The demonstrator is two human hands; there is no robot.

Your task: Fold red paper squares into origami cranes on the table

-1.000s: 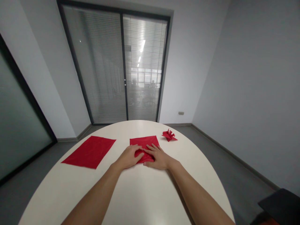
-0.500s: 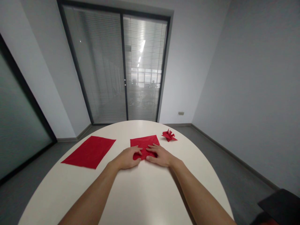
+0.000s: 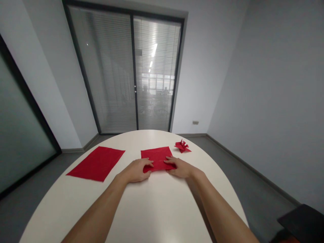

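Observation:
A red sheet of paper [image 3: 157,154] lies on the table in front of me, with a crease line running across its nearer part. My left hand [image 3: 137,170] rests at its left side, fingers on the paper and thumb apart by the near edge. At the right side, my right hand [image 3: 181,167] lays its outstretched fingers on the paper, thumb at the near edge. Both hands are open, and they cover the sheet's near corners.
The round white table [image 3: 149,209] holds another red sheet [image 3: 97,164], lying flat at the left. Folded red paper pieces [image 3: 182,146] sit at the far right. A black object [image 3: 302,221] is beyond the table at lower right.
My right hand has slid to the right along the near part of the paper, away from my left hand. My left hand has hardly moved.

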